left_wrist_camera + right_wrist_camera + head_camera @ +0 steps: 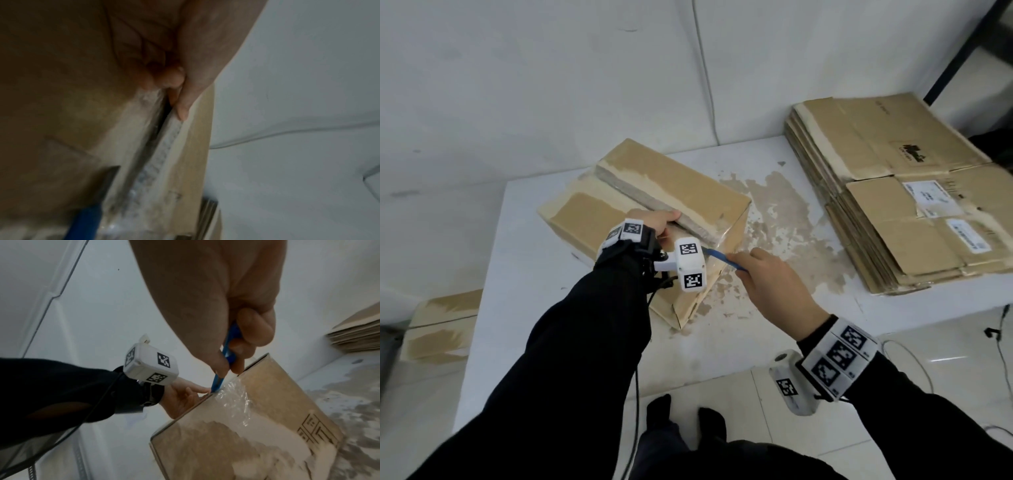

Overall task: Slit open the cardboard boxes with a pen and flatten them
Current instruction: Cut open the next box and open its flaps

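Both hands [666,219] [774,284] gripping, fingers curled

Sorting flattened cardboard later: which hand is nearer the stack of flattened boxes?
Right. The right hand sits between the box and the stack of flattened boxes; the left hand is farther away.

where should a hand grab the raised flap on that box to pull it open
Grip the raised flap along its free long edge beside the seam, from the near end, as the left hand does: that edge stands lifted above the lower flap, giving fingers room, clear of the pen.
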Demonstrator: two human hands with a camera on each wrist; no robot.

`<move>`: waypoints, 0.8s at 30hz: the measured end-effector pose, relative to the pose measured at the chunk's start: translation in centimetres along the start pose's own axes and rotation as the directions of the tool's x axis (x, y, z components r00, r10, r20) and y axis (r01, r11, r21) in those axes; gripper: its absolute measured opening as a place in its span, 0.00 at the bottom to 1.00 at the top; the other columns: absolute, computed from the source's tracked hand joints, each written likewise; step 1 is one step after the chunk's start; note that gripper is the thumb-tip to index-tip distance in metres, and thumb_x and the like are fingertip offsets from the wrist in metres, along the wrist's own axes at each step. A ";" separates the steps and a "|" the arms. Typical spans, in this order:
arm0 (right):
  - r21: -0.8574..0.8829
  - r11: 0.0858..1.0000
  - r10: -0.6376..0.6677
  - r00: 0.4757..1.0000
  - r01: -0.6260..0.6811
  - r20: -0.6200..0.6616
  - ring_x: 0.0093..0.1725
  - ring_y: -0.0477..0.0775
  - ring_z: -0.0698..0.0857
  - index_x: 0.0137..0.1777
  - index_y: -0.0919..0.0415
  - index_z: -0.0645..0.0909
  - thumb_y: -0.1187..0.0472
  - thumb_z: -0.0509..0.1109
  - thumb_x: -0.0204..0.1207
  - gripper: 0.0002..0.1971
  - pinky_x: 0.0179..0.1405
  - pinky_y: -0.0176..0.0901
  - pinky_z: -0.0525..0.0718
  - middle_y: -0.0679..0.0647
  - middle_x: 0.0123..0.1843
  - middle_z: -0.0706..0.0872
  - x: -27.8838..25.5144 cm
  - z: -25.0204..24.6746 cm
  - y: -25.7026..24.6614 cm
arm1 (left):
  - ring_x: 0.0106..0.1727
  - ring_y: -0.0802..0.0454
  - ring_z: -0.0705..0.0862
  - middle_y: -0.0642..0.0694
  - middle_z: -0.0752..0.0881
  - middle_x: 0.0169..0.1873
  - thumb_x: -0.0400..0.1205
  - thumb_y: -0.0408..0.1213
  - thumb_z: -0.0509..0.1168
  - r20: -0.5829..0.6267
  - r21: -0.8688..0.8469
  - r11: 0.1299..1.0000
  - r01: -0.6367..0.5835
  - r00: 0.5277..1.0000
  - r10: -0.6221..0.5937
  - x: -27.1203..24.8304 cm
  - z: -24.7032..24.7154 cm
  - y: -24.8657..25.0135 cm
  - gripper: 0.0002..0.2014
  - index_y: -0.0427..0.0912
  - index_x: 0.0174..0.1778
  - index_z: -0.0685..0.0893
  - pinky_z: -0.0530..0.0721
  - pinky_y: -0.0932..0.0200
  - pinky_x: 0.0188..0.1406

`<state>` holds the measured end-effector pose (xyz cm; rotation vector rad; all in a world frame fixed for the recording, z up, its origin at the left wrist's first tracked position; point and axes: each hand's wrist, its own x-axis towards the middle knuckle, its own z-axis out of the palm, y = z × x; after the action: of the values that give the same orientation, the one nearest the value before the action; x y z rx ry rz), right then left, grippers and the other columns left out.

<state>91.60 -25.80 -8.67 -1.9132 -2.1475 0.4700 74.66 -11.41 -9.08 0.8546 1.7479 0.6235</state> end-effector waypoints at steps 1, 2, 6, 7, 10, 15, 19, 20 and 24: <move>0.018 1.000 0.016 1.000 -0.016 -0.019 0.41 0.59 0.80 0.72 0.56 0.75 0.63 0.59 0.84 0.17 0.35 0.47 0.76 0.56 0.50 0.79 0.2 0.0 0.0 | 0.21 0.47 0.73 0.47 0.77 0.15 0.70 0.45 0.79 -0.007 -0.010 1.000 0.015 1.000 -0.015 0.8 0.0 -0.2 0.19 0.41 0.26 0.76 0.77 0.55 0.36; 0.030 0.999 0.030 0.999 -0.029 -0.025 0.41 0.59 0.80 0.72 0.56 0.76 0.63 0.59 0.84 0.17 0.35 0.47 0.76 0.56 0.49 0.79 0.3 0.0 -0.1 | 0.21 0.47 0.72 0.48 0.74 0.11 0.69 0.45 0.79 -0.015 -0.015 1.000 0.015 1.000 -0.015 1.6 0.1 -0.6 0.19 0.42 0.25 0.75 0.76 0.54 0.38; 0.022 0.998 0.066 0.998 -0.066 -0.009 0.42 0.59 0.80 0.71 0.57 0.76 0.65 0.59 0.84 0.17 0.37 0.45 0.75 0.57 0.47 0.79 1.6 0.2 -1.0 | 0.22 0.48 0.67 0.51 0.67 0.08 0.71 0.43 0.77 0.044 -0.097 0.994 0.056 0.998 -0.052 2.0 0.2 -0.6 0.18 0.42 0.30 0.74 0.74 0.54 0.37; -0.013 0.997 0.077 0.997 -0.077 -0.012 0.42 0.60 0.80 0.69 0.57 0.77 0.67 0.59 0.83 0.17 0.37 0.46 0.75 0.57 0.47 0.79 2.1 0.3 -1.3 | 0.22 0.49 0.66 0.51 0.67 0.08 0.72 0.42 0.77 0.045 -0.100 0.993 0.063 0.997 -0.059 1.8 0.2 -0.6 0.17 0.42 0.30 0.74 0.73 0.56 0.35; -0.137 0.985 0.104 0.994 -0.106 -0.016 0.34 0.55 0.75 0.64 0.57 0.78 0.71 0.61 0.80 0.16 0.30 0.43 0.71 0.53 0.43 0.75 2.2 0.2 -1.6 | 0.23 0.48 0.69 0.47 0.70 0.14 0.73 0.40 0.77 0.046 -0.106 0.993 0.060 0.997 -0.056 1.3 0.2 -0.3 0.15 0.40 0.31 0.77 0.77 0.53 0.39; -0.130 0.984 0.112 0.990 -0.123 -0.088 0.27 0.50 0.68 0.63 0.55 0.80 0.70 0.63 0.80 0.15 0.21 0.35 0.58 0.51 0.37 0.73 0.3 -0.4 -0.1 | 0.21 0.49 0.67 0.47 0.68 0.17 0.75 0.37 0.75 0.061 -0.124 0.990 0.063 0.997 -0.056 1.0 0.1 -0.1 0.17 0.40 0.29 0.73 0.74 0.58 0.29; -0.113 0.983 0.133 0.986 -0.144 -0.097 0.27 0.53 0.71 0.62 0.58 0.80 0.72 0.63 0.79 0.15 0.20 0.39 0.62 0.53 0.37 0.74 0.7 0.4 -0.5 | 0.24 0.49 0.68 0.45 0.71 0.23 0.76 0.37 0.74 0.053 -0.143 0.989 0.033 0.998 -0.025 1.1 0.2 -0.1 0.16 0.40 0.31 0.74 0.75 0.58 0.30; -0.105 0.984 0.136 0.985 -0.147 -0.104 0.27 0.53 0.71 0.61 0.58 0.80 0.72 0.64 0.78 0.15 0.20 0.39 0.62 0.53 0.37 0.74 0.6 0.5 -0.3 | 0.28 0.47 0.72 0.43 0.74 0.26 0.76 0.37 0.74 0.061 -0.140 0.989 0.044 0.997 -0.035 1.1 0.2 -0.1 0.15 0.39 0.33 0.75 0.80 0.55 0.37; -0.093 0.982 0.150 0.980 -0.162 -0.130 0.22 0.50 0.65 0.57 0.58 0.83 0.73 0.69 0.74 0.15 0.17 0.37 0.54 0.52 0.33 0.72 0.5 0.6 -0.3 | 0.38 0.44 0.77 0.41 0.78 0.32 0.76 0.41 0.74 0.083 -0.115 0.992 0.050 0.996 -0.041 1.2 0.0 0.1 0.16 0.36 0.35 0.76 0.82 0.46 0.53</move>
<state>91.07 -25.40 -9.10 -2.1185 -1.9901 0.2647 74.50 -10.41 -9.67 0.7466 1.6369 0.6461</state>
